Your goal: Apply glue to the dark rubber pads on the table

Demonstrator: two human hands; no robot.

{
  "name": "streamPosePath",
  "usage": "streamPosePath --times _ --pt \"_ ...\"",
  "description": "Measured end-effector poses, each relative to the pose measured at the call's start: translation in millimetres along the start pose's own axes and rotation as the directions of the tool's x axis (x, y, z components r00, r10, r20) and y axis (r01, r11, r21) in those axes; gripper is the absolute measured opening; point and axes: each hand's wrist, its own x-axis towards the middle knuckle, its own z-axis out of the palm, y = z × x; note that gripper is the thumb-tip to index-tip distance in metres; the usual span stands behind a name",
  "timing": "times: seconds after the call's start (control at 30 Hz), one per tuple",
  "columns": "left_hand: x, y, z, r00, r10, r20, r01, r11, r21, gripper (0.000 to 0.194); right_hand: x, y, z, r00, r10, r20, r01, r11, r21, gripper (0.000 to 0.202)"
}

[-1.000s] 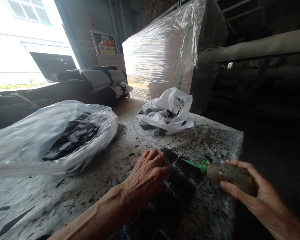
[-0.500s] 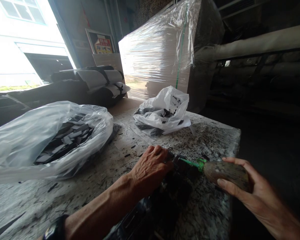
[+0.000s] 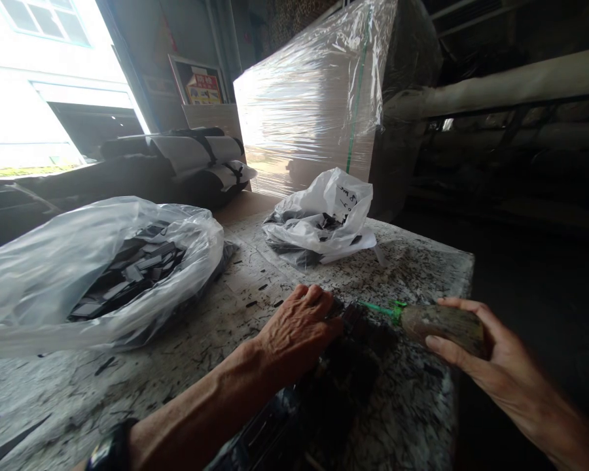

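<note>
My right hand is closed around the thick brownish handle of a tool with a thin green shaft. The shaft points left, towards the fingers of my left hand. On the dark material at the table's front, my left hand rests palm down with its fingers curled. Its fingertips are hidden, so what it grips does not show. Shadow hides the outlines of the dark pieces beneath.
A large clear plastic bag of flat black pieces lies on the left of the speckled table. A smaller white bag with black pieces stands at the back. Behind it is a film-wrapped stack. Black scraps litter the tabletop.
The green shaft has risen slightly and lies more level, its tip a little farther right. My left hand has barely shifted.
</note>
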Motion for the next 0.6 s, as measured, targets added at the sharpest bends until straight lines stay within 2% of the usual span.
streamPosePath --times 0.2,0.33,0.5,0.6 --pt "2.4 0.9 -7.9 1.0 0.009 0.019 -0.008 1.0 -0.016 0.019 5.3 2.8 1.3 1.0 0.008 -0.024 -0.006 0.996 0.091 0.061" --pt "6.5 1.7 -10.6 1.0 -0.017 0.025 0.018 0.999 -0.033 0.014 6.4 3.5 5.3 0.998 0.044 -0.037 -0.032 0.959 0.283 0.063" --pt "10.2 -1.6 -9.6 0.999 -0.049 -0.007 0.049 0.996 -0.069 0.017 -1.5 -8.2 10.2 0.987 0.158 0.005 -0.128 0.779 0.614 0.053" --pt "15.6 -0.5 -7.2 0.993 -0.08 -0.083 0.072 0.993 -0.092 0.027 -7.3 -14.1 8.0 0.982 0.186 0.034 -0.149 0.654 0.742 0.041"
